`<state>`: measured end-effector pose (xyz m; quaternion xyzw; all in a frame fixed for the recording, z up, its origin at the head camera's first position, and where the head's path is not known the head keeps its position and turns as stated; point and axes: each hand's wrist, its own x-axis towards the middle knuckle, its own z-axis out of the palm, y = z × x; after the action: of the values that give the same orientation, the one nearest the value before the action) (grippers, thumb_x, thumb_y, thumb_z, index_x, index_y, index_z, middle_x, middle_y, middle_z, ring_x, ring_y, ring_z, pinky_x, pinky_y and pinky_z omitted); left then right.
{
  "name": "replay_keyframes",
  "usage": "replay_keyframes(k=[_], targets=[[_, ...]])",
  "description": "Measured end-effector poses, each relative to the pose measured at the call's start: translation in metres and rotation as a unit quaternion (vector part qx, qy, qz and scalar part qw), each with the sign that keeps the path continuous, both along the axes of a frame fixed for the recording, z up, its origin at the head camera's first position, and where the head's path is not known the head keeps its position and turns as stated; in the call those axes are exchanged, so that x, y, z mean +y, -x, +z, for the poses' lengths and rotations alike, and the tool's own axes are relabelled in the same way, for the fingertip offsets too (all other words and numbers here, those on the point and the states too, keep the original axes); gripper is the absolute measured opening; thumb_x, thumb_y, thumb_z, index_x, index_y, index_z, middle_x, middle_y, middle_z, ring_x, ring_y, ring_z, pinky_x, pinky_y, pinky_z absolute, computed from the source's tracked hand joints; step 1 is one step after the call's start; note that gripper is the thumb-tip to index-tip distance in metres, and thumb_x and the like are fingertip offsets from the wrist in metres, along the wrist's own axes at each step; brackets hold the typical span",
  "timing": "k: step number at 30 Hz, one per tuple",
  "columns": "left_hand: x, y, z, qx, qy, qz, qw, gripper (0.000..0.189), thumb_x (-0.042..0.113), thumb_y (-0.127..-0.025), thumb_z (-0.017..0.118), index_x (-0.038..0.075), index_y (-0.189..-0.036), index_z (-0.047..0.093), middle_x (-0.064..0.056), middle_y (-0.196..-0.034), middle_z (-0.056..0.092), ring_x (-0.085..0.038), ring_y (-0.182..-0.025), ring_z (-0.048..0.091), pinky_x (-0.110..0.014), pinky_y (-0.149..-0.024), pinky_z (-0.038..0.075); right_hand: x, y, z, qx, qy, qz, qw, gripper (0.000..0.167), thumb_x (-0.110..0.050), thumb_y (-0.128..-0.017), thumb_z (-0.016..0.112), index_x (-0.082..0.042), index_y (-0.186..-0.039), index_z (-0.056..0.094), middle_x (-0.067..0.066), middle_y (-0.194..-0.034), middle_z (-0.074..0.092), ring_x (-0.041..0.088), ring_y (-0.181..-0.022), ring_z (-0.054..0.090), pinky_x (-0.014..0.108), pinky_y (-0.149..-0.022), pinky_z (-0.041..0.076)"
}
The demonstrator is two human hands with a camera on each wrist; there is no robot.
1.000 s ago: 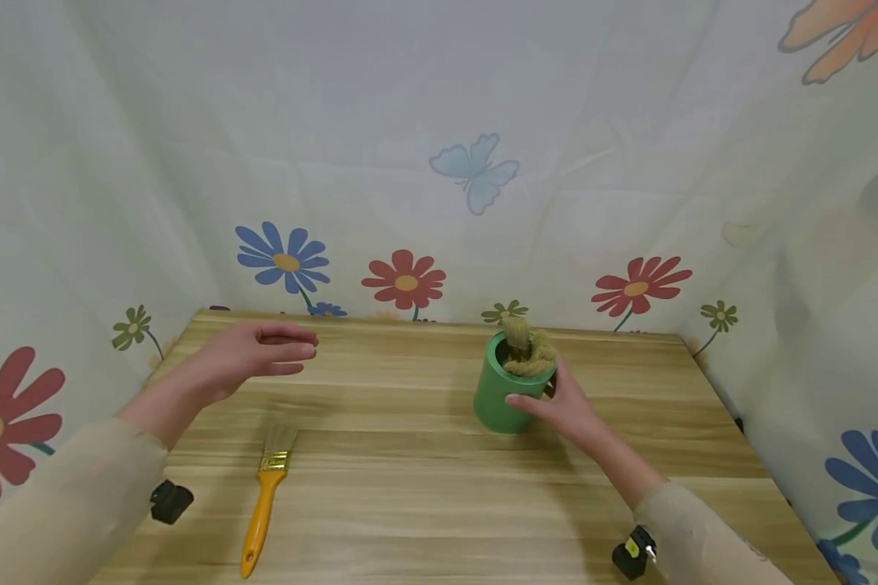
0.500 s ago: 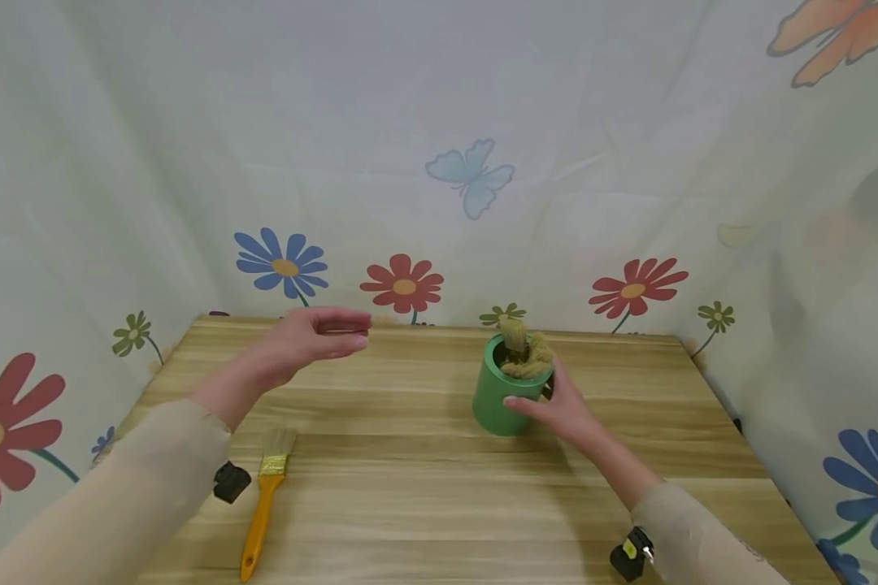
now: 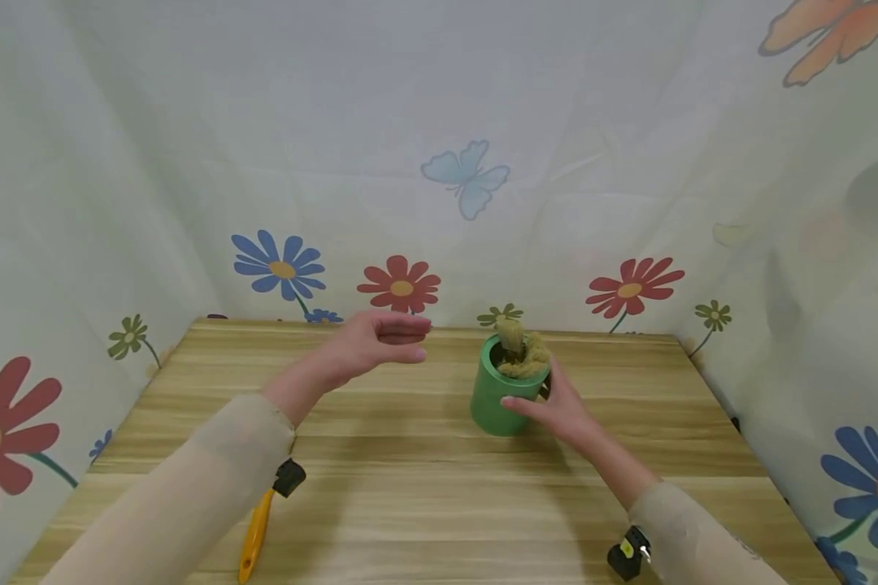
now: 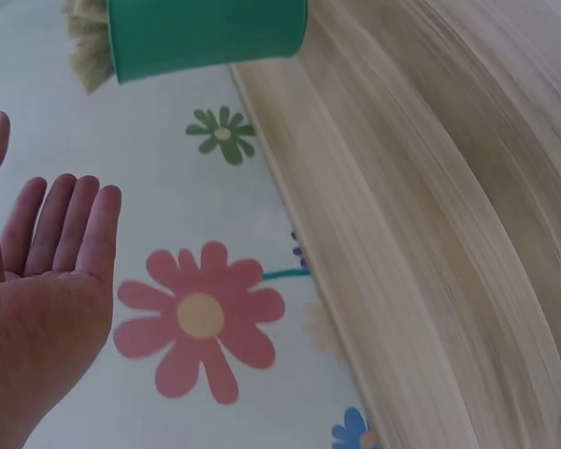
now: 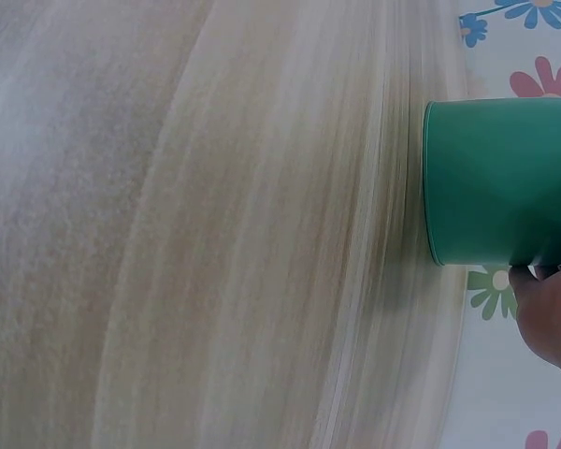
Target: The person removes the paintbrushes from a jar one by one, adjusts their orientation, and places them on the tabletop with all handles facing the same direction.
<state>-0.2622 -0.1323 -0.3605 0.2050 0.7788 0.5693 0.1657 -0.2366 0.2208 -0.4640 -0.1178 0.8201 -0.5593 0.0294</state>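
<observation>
A green cylindrical pot stands on the wooden table, right of centre. Out of its mouth come tan bristles and a fluffy beige piece. My right hand grips the pot from the right, thumb across its near side; in the right wrist view the pot is on its side because of the camera angle. My left hand hovers left of the pot, apart from it, fingers straight and holding nothing. The left wrist view shows that palm and its extended fingers below the pot.
A paintbrush with an orange-yellow handle lies on the table at the near left, its upper part hidden by my left forearm. White cloth printed with flowers and butterflies hangs behind and at both sides of the table.
My left hand has moved right, from above the paintbrush to nearer the pot, and the forearm now covers the paintbrush's bristles. My right hand stays on the pot.
</observation>
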Motion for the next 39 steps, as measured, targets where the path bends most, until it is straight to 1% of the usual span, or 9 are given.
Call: replay_keyframes(k=[5,8,12,15,18,23,29,36,39], targets=[[0.023,0.002,-0.003,0.045,0.016,-0.023,0.9986,0.059,0.016,-0.094,0.085,0.009,-0.148,0.064,-0.008,-0.148,0.066,-0.027,-0.139,0.061,-0.043,-0.114,0.051,-0.001,0.000,-0.001,0.005,0.000,0.000,1.0000,0.103,-0.021,-0.091,0.089,-0.013,-0.168,0.021,0.018,-0.166,0.039,0.041,-0.155,0.035,0.062,-0.126,0.028],[0.036,0.002,-0.005,0.074,0.035,-0.029,0.9962,0.059,0.017,-0.093,0.086,0.011,-0.147,0.065,-0.006,-0.146,0.067,-0.028,-0.139,0.061,-0.042,-0.115,0.050,0.000,0.001,-0.002,0.007,-0.002,-0.002,1.0000,0.102,-0.021,-0.091,0.089,-0.013,-0.168,0.022,0.018,-0.165,0.040,0.041,-0.155,0.036,0.062,-0.126,0.029],[0.051,0.002,-0.006,0.094,0.037,-0.043,0.9940,0.058,0.017,-0.093,0.086,0.011,-0.147,0.065,-0.008,-0.147,0.066,-0.028,-0.139,0.061,-0.043,-0.118,0.048,0.000,0.001,-0.003,0.009,0.001,-0.001,1.0000,0.100,-0.021,-0.091,0.089,-0.013,-0.167,0.024,0.017,-0.164,0.042,0.041,-0.154,0.038,0.063,-0.126,0.030],[0.061,0.002,-0.008,0.105,0.027,-0.057,0.9925,0.057,0.016,-0.094,0.085,0.009,-0.147,0.065,-0.010,-0.147,0.066,-0.027,-0.138,0.061,-0.043,-0.119,0.047,-0.001,0.001,-0.003,0.012,0.008,0.004,0.9999,0.099,-0.020,-0.091,0.088,-0.013,-0.167,0.025,0.017,-0.163,0.043,0.040,-0.153,0.039,0.063,-0.126,0.030],[0.070,0.002,-0.011,0.126,0.027,-0.063,0.9897,0.057,0.017,-0.093,0.086,0.008,-0.146,0.066,-0.009,-0.145,0.068,-0.027,-0.136,0.063,-0.042,-0.117,0.049,-0.001,0.001,-0.004,0.014,0.010,0.007,0.9998,0.098,-0.019,-0.091,0.088,-0.013,-0.166,0.025,0.016,-0.163,0.044,0.039,-0.153,0.040,0.063,-0.125,0.031],[0.084,0.001,-0.015,0.171,0.044,-0.069,0.9819,0.056,0.017,-0.091,0.088,0.005,-0.142,0.069,-0.008,-0.141,0.070,-0.028,-0.133,0.066,-0.037,-0.114,0.051,-0.001,0.003,-0.006,0.015,0.009,0.007,0.9998,0.098,-0.018,-0.092,0.087,-0.013,-0.166,0.024,0.016,-0.163,0.043,0.038,-0.152,0.040,0.063,-0.126,0.031],[0.097,0.000,-0.021,0.218,0.073,-0.065,0.9710,0.046,0.018,-0.092,0.088,0.008,-0.135,0.074,-0.006,-0.133,0.074,-0.023,-0.127,0.069,-0.041,-0.112,0.054,0.000,0.002,-0.006,0.014,0.010,0.009,0.9998,0.098,-0.020,-0.093,0.087,-0.014,-0.167,0.023,0.015,-0.165,0.042,0.038,-0.154,0.039,0.063,-0.126,0.029],[0.108,-0.003,-0.024,0.261,0.126,-0.038,0.9563,0.037,0.023,-0.093,0.087,0.016,-0.128,0.078,0.002,-0.124,0.078,-0.017,-0.118,0.073,-0.032,-0.104,0.058,-0.001,0.002,-0.007,0.024,0.009,0.010,0.9996,0.096,-0.019,-0.093,0.087,-0.014,-0.166,0.025,0.014,-0.165,0.042,0.037,-0.153,0.040,0.063,-0.126,0.030],[0.111,-0.002,-0.027,0.275,0.141,-0.030,0.9505,0.033,0.025,-0.093,0.087,0.017,-0.124,0.080,0.004,-0.120,0.079,-0.016,-0.114,0.074,-0.034,-0.101,0.059,-0.002,0.002,-0.008,0.027,0.011,0.010,0.9995,0.095,-0.018,-0.093,0.087,-0.014,-0.166,0.025,0.015,-0.164,0.042,0.037,-0.153,0.040,0.063,-0.126,0.031]])
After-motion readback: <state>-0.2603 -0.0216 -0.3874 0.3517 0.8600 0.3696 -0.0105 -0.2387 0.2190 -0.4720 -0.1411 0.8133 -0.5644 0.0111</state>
